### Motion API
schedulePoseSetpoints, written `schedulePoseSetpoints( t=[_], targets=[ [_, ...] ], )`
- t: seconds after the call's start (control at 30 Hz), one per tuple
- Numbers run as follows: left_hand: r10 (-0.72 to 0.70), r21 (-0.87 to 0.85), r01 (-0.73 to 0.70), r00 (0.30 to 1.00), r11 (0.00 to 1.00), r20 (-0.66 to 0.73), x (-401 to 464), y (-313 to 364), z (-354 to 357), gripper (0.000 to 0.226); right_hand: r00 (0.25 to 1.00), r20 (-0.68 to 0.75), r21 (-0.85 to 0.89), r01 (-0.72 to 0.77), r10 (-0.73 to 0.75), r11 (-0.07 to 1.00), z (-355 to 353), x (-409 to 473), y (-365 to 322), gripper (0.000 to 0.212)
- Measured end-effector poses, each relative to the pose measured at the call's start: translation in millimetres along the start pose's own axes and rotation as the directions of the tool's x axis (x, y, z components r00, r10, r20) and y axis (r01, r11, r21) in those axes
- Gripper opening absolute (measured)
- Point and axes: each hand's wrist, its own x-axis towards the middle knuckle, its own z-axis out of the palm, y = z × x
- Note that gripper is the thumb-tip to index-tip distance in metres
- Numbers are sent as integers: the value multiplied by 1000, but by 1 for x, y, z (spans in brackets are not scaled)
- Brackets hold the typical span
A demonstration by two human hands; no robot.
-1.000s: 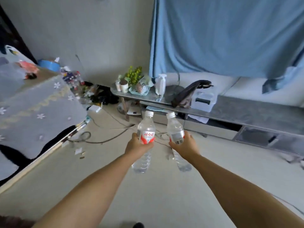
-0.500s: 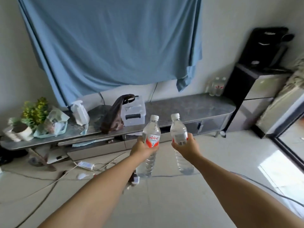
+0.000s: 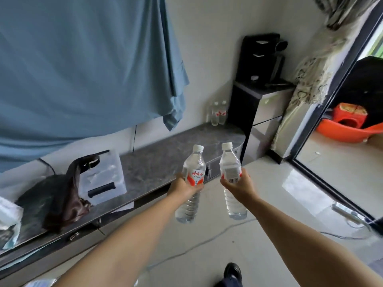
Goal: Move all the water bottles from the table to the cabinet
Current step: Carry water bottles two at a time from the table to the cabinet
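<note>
Fingers (image 3: pixel 198 188) curled round bottles (image 3: pixel 193 177) — upright, caps up

Blue cloth (image 3: pixel 83 65), clear storage box (image 3: pixel 103 179), brown bag (image 3: pixel 66 201), orange basin (image 3: pixel 348 129)

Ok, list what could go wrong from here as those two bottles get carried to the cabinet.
1. A cable trails across the floor just ahead of the shoe; with both hands full, a trip seems possible.
2. The left hand and right hand each grip a bottle at mid-body; the thin plastic could slip.
3. Two bottles already stand at the cabinet top's far end; setting more beside them might topple them.
</note>
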Motion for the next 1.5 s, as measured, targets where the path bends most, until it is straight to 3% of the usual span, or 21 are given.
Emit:
schedulePoseSetpoints(
  t=[0.3, 0.53, 0.73, 1.1, 1.23, 1.5],
  targets=[
    [-55, -38, 53, 997, 998, -51, 133, 104, 76, 59, 999, 45, -42, -10, 11, 999, -54, 184, 16, 52],
    [-80, -52, 78, 996, 996, -38, 217, 145, 107, 49, 998, 40, -70, -37, 40, 997, -70, 283, 23, 52],
    [-92, -54, 91, 995, 994, -25, 315, 176, 122, 58, 993, 80, -62, -81, 86, 995, -61, 388, 27, 53],
    [-143, -204, 148, 989, 968, 41, 561, 212, 133, 45, 963, 203, -104, -158, 177, 982, 16, 638, 2, 60],
    [-229, -275, 228, 973, 934, 31, 613, 212, 134, 63, 937, 274, -108, -193, 216, 975, 46, 686, 2, 60],
    [-345, -409, 307, 938, 860, -22, 714, 166, 156, 58, 884, 414, -221, -133, 216, 966, 142, 775, 37, 70]
  ],
)
